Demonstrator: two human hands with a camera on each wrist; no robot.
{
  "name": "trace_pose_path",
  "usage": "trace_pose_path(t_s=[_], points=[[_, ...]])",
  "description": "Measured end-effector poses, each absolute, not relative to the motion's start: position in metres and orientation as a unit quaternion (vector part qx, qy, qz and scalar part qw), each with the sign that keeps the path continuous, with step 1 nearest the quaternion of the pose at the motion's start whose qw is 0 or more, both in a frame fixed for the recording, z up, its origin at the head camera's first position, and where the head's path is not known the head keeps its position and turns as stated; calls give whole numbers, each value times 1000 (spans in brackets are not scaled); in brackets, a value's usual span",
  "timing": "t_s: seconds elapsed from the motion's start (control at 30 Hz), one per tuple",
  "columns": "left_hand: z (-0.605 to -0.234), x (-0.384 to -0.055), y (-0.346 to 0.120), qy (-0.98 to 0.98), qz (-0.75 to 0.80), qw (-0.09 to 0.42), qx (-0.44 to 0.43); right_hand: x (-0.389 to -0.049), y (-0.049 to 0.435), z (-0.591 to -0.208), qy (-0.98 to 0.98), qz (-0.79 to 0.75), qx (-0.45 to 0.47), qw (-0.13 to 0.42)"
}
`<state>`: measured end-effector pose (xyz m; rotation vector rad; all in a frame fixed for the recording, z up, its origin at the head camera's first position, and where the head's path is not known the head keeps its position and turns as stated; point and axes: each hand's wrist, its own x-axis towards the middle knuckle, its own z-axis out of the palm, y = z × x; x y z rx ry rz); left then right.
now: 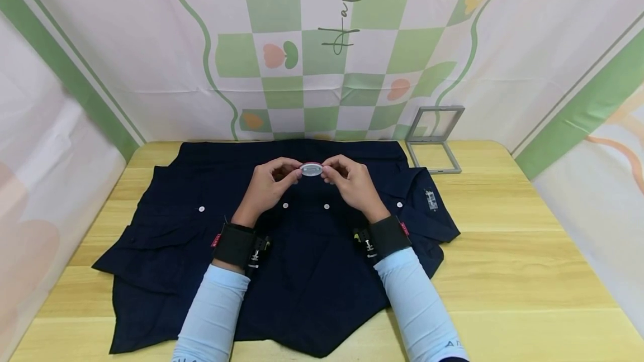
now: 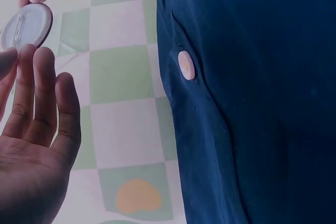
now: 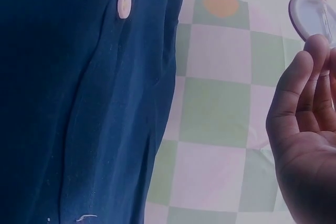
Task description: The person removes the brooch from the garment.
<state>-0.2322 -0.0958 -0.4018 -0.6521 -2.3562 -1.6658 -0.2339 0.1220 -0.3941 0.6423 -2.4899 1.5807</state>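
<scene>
A round pin-back badge [image 1: 311, 170] is held up above the dark navy shirt [image 1: 302, 261], its pale back with the metal pin facing me. My left hand [image 1: 271, 183] pinches one edge between thumb and fingertips. On the opposite edge, my right hand [image 1: 354, 184] grips it the same way. The left wrist view shows the pin lying across the back of the badge [image 2: 32, 24]. The shirt is spread on the table with its white buttons [image 1: 285, 205] running in a row across it. The front of the badge is hidden, except for a thin red rim.
A grey hinged frame [image 1: 435, 139] stands open at the back right of the wooden table [image 1: 523, 261]. Behind the table hangs a green-and-white checked cloth [image 1: 322, 55]. A small patch [image 1: 431, 200] with shiny marks lies on the shirt's right part.
</scene>
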Motion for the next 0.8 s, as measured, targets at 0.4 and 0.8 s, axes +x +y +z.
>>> trace_pose_path(t_s=[0.4, 0.8], points=[[-401, -232, -101, -794, -555, 121, -218, -236, 121, -396, -825, 538, 171, 42], [-401, -232, -99, -799, -539, 140, -227, -237, 116, -398, -823, 542, 169, -10]])
